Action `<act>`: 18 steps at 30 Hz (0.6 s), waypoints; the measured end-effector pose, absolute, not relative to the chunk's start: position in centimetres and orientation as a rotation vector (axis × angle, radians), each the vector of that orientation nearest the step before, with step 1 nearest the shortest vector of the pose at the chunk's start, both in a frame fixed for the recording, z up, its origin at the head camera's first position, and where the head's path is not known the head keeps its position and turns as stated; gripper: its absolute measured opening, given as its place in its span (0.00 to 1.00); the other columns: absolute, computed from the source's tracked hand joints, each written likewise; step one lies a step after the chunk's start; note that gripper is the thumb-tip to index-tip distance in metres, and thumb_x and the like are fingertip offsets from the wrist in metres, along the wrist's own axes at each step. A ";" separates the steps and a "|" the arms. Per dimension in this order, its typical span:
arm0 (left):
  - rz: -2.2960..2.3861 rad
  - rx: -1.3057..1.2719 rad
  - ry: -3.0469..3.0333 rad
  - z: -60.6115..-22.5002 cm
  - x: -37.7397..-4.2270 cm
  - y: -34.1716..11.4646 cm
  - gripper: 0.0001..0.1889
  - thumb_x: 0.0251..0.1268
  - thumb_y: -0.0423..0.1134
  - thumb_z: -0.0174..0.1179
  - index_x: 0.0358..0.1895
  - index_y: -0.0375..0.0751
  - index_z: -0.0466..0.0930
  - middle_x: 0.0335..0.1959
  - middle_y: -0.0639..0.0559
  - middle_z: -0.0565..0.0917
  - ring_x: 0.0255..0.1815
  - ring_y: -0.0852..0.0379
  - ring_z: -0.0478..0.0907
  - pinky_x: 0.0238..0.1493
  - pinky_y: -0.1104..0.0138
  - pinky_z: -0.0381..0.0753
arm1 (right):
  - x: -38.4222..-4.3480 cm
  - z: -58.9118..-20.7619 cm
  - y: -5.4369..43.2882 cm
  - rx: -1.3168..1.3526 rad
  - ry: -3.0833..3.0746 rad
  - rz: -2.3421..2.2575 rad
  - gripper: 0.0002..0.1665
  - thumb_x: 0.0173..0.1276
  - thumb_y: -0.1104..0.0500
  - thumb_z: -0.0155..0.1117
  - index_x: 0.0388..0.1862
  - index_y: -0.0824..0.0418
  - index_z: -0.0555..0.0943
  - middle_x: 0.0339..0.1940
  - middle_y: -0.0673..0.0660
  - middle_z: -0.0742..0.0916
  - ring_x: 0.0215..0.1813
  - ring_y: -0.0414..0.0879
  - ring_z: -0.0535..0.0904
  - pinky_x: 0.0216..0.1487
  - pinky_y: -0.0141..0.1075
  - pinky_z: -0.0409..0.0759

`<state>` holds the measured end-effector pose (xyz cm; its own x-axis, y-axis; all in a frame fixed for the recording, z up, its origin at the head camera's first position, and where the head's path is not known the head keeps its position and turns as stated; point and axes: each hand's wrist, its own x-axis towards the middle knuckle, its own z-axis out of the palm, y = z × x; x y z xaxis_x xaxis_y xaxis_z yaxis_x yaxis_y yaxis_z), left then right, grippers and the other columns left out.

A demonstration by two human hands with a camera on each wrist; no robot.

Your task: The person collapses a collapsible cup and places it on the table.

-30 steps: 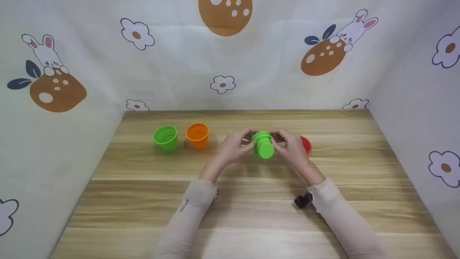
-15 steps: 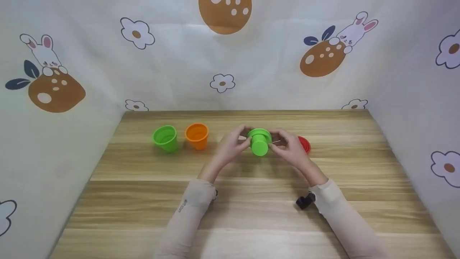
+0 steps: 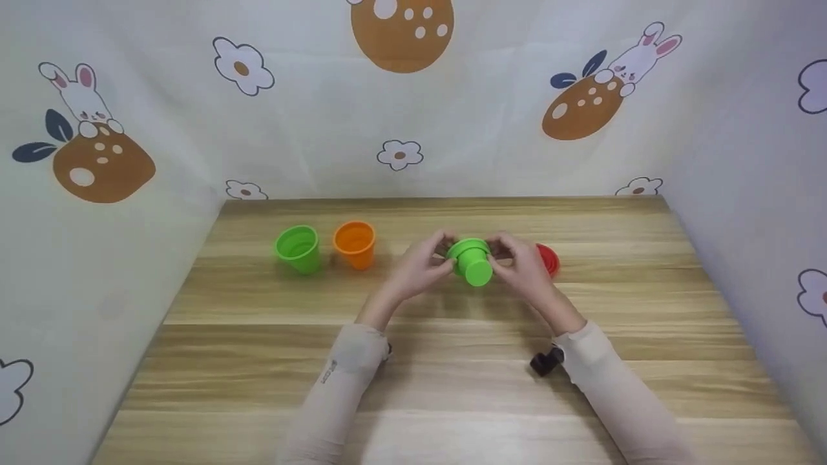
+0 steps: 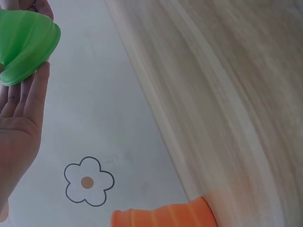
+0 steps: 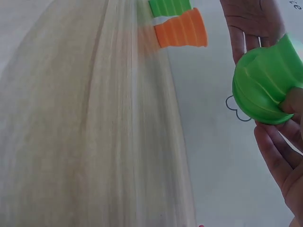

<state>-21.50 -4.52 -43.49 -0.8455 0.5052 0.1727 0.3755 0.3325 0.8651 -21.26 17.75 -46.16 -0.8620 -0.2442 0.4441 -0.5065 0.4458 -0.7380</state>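
In the head view, both hands hold a green collapsible cup [image 3: 477,270] above the table, its small base tipped toward me. My left hand [image 3: 421,266] grips the wide rim side from the left, thumb in front and fingers behind. From the right, my right hand [image 3: 524,263] pinches it the same way. The right wrist view shows the wide part of the green cup [image 5: 260,85] partly folded, with a thumb pressing its wall. Long fingers of the left hand [image 4: 21,137] support the rim in the left wrist view.
Upright on the table to the left stand a second green cup [image 3: 301,257] and an orange cup [image 3: 355,248], both extended. A flattened red cup [image 3: 550,261] lies behind the right hand, partly hidden. Patterned cloth walls [image 3: 310,129] border the table [image 3: 452,387] at back and sides.
The held green cup swung a little left and upward, then back right and down, with its base turning. Both hands kept hold of it. The other cups stayed put.
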 end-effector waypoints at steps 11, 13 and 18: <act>1.535 0.911 2.446 -43.5 -21.6 -4.4 0.16 0.74 0.35 0.54 0.60 0.32 0.74 0.53 0.39 0.83 0.54 0.47 0.81 0.58 0.62 0.84 | -21.3 -46.6 18.1 0.769 -2.405 1.397 0.15 0.66 0.70 0.63 0.51 0.70 0.82 0.44 0.65 0.89 0.46 0.57 0.86 0.50 0.47 0.87; 1.587 0.909 2.423 -43.5 -21.6 -4.4 0.16 0.74 0.34 0.54 0.60 0.31 0.73 0.53 0.38 0.83 0.54 0.46 0.80 0.58 0.64 0.84 | -21.2 -46.6 18.3 0.743 -2.432 1.500 0.17 0.66 0.70 0.62 0.54 0.69 0.81 0.46 0.65 0.88 0.49 0.56 0.85 0.53 0.46 0.86; 1.736 0.875 2.364 -43.7 -21.5 -4.5 0.15 0.73 0.32 0.54 0.58 0.28 0.73 0.54 0.35 0.81 0.56 0.43 0.79 0.57 0.65 0.84 | -21.1 -46.4 18.4 0.656 -2.454 1.682 0.21 0.64 0.72 0.65 0.58 0.71 0.79 0.50 0.66 0.87 0.51 0.49 0.83 0.57 0.47 0.84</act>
<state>-21.46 -4.51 -43.75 -0.8334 0.4871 0.2611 0.3949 0.1945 0.8979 -21.13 18.40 -46.43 -0.9028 -0.2937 0.3140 -0.3988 0.2993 -0.8668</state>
